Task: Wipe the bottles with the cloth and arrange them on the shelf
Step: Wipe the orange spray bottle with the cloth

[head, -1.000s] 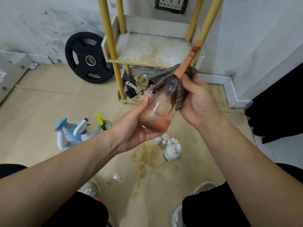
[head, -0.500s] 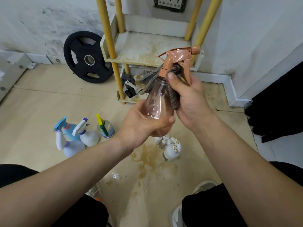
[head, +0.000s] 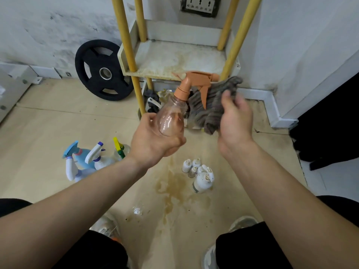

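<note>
Cloth [head: 210, 110] pulled off bottle [head: 172, 121], gripped in right hand [head: 235, 121], left hand [head: 153, 141] fingers curled round bottle base

This looks like a neglected storage corner of a home rather than a workplace. A black weight plate [head: 103, 72] leans against the mould-stained white wall [head: 48, 26] at far left. Beside it stands a light shelf [head: 174, 59] on 4 yellow poles [head: 126, 45], its white tray grimy, under a wall socket [head: 200, 5] with 3 outlets. White skirting [head: 268, 101] runs along the right wall. On the beige floor [head: 48, 123], household spray bottles [head: 87, 162] cluster at left, small white bottles [head: 198, 173] beside a brown spill [head: 174, 187].
</note>
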